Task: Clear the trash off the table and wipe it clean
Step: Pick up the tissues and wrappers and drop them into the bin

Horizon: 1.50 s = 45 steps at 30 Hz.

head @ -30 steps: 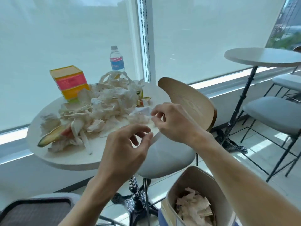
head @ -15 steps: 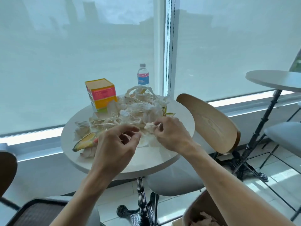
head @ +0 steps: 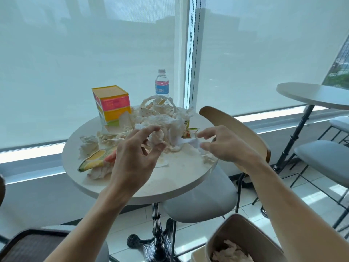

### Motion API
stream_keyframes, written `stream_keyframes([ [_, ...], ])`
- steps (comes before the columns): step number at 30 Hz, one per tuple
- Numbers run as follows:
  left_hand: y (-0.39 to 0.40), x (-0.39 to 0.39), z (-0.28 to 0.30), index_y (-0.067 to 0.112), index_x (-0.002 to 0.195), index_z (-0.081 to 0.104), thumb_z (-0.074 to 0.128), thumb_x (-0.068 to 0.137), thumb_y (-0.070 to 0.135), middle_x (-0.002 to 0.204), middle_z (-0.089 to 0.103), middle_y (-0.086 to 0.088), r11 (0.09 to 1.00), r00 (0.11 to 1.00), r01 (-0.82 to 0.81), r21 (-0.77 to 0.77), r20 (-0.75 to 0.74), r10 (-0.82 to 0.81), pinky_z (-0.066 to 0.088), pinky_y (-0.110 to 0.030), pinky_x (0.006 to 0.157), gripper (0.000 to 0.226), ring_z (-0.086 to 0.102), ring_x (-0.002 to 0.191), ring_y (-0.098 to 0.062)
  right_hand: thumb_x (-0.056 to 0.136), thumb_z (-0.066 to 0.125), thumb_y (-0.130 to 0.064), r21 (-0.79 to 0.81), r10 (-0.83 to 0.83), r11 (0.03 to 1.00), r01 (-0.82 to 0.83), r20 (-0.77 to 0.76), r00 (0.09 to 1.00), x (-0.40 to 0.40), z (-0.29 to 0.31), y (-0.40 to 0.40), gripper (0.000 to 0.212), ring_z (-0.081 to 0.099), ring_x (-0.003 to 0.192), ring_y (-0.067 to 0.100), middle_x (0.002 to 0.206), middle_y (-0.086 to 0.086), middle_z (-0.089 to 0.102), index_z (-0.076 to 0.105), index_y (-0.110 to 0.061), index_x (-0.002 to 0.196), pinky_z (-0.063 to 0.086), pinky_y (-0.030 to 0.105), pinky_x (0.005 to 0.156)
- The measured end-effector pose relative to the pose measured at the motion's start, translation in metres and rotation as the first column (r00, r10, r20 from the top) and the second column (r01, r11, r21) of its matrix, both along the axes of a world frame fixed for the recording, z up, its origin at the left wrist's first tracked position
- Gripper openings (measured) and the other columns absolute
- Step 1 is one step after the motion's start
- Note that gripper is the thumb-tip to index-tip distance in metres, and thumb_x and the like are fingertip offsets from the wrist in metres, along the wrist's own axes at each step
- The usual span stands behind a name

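Both hands work at the near edge of the tissue pile (head: 160,118). Right hand (head: 224,146) pinches a tissue (head: 188,142) whose long axis runs left; left hand (head: 136,150), fingers curled around a wad (head: 157,137), is nearer the pile.

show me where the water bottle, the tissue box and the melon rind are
water bottle (head: 162,87), head view, on its blue label.
tissue box (head: 115,104), head view, on its pink front band.
melon rind (head: 92,161), head view, on its orange flesh.

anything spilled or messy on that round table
Yes: crumpled tissues are heaped across the round table, melon rind lies at its left edge, and brownish smears stain the bare top near the front.
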<state>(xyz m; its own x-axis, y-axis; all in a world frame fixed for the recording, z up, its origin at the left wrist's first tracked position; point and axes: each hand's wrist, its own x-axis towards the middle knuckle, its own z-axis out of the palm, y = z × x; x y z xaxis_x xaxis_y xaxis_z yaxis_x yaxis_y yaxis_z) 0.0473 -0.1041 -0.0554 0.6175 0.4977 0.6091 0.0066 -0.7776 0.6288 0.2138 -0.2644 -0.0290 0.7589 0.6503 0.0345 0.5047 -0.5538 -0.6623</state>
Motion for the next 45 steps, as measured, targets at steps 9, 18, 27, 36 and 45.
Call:
stream_keyframes([
  [9, -0.003, 0.004, -0.002, 0.033, 0.120, 0.066, 0.073, 0.084, 0.036, 0.092, 0.062, 0.011, 0.999, 0.999, -0.034, -0.039, -0.018, 0.033, 0.054, -0.040, 0.077, 0.036, 0.054, 0.069, -0.009, 0.096, 0.060, -0.028, -0.204, -0.027, 0.978, 0.031, 0.021, 0.999, 0.007, -0.019, -0.003, 0.036, 0.055, 0.119, 0.017, 0.136, 0.003, 0.058, 0.061, -0.021, 0.132, 0.042, 0.027, 0.093],
  [18, -0.016, 0.009, -0.001, 0.034, 0.116, 0.066, 0.071, 0.084, 0.038, 0.096, 0.067, 0.014, 0.993, 0.999, 0.035, -0.112, -0.019, -0.038, 0.054, -0.029, 0.064, 0.033, 0.061, 0.077, 0.002, 0.091, 0.071, -0.025, 0.342, -0.190, 0.925, 0.165, 0.041, 0.981, -0.002, -0.016, -0.025, 0.016, 0.065, 0.073, 0.009, 0.087, -0.008, 0.063, 0.068, -0.025, 0.106, 0.059, 0.032, 0.075],
  [27, -0.049, 0.023, -0.006, 0.043, 0.110, 0.063, 0.066, 0.079, 0.049, 0.093, 0.066, 0.012, 0.973, 0.984, 0.170, -0.154, -0.031, -0.177, 0.056, -0.030, 0.063, 0.032, 0.061, 0.078, -0.001, 0.089, 0.072, -0.015, 0.457, -0.188, 0.856, 0.242, -0.161, 0.969, -0.019, -0.040, -0.075, 0.012, 0.072, 0.066, 0.011, 0.080, 0.001, 0.073, 0.073, -0.017, 0.101, 0.060, 0.024, 0.073],
  [36, -0.083, 0.024, -0.018, 0.039, 0.105, 0.067, 0.075, 0.079, 0.035, 0.089, 0.066, 0.011, 0.946, 0.960, 0.273, -0.173, -0.017, -0.280, 0.046, -0.019, 0.053, 0.027, 0.057, 0.070, -0.002, 0.089, 0.071, -0.010, 0.258, -0.264, 0.884, 0.390, -0.412, 0.872, -0.035, -0.124, -0.148, 0.003, 0.065, 0.060, 0.014, 0.073, 0.003, 0.068, 0.072, -0.012, 0.088, 0.059, 0.030, 0.071],
  [45, -0.141, 0.033, -0.083, 0.033, 0.119, 0.065, 0.072, 0.082, 0.042, 0.088, 0.060, 0.025, 0.853, 0.774, 0.511, -0.109, -0.373, -0.512, 0.041, -0.008, 0.060, 0.039, 0.055, 0.073, 0.010, 0.088, 0.069, -0.028, -0.154, -0.314, 0.949, 0.276, -0.377, 0.871, -0.028, -0.207, -0.169, 0.038, 0.065, 0.082, 0.016, 0.098, 0.000, 0.064, 0.062, -0.019, 0.124, 0.057, 0.034, 0.079],
])
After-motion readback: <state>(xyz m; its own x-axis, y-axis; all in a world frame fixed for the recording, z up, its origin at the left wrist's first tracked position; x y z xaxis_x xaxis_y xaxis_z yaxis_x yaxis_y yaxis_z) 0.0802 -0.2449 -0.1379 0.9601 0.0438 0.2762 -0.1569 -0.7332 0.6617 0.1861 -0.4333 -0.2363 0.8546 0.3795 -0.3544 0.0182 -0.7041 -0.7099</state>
